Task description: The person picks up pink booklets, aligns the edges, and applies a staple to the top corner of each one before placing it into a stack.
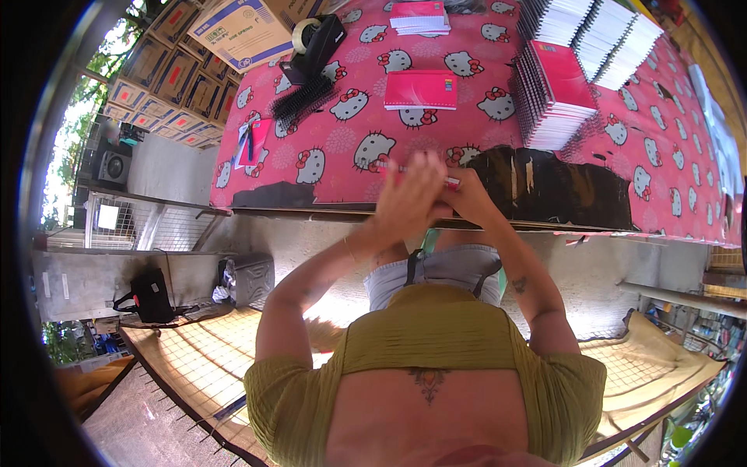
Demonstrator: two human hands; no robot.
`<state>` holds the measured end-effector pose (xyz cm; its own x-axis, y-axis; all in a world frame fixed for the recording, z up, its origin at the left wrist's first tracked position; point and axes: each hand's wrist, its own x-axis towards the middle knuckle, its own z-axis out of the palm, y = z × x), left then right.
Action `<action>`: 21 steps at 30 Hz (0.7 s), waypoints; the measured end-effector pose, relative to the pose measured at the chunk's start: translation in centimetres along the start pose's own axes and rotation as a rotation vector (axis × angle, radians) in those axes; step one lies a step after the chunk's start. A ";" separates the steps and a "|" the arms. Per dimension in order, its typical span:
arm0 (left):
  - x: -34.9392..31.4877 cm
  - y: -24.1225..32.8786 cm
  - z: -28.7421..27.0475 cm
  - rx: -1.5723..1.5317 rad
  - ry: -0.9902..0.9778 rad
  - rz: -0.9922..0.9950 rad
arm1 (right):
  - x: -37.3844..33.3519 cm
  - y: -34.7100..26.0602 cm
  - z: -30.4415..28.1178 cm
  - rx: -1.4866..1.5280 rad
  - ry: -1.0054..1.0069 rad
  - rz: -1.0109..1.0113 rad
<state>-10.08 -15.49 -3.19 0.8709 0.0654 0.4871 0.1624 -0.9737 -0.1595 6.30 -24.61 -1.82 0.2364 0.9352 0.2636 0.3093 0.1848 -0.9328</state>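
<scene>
In the head view, my landmark is the flat pink notebook on the cloth. The pink-edged pad I have in hand is nearer me than that notebook, almost straight below it. My right hand is curled at the pad's right end and seems to pinch it. My left hand blurs across the pad, so I cannot tell whether its grip is wide or narrow.

I judge the tall stack of coil-bound notebooks, right of the landmark, to be finished. The pad between my hands looks unfinished. The flat notebook itself shows a dotted near edge and no coil I can see, so it probably still needs one, as may the small pink stack beyond it. Loose black coils lie left of it, with a tape dispenser behind them.

The table's near edge runs on my side of the landmark, close under my wrists. Bare cloth opens between landmark and coils, and another gap separates landmark and tall stack.
</scene>
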 end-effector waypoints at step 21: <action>4.6 -1.6 -3.4 -0.420 0.105 -0.140 | 0.3 -3.3 -7.1 -0.086 -0.103 -0.030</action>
<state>-7.87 -14.32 2.23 0.7984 0.2015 0.5674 0.0543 -0.9626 0.2655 11.91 -27.08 3.04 0.1313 0.9567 0.2598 0.3937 0.1902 -0.8993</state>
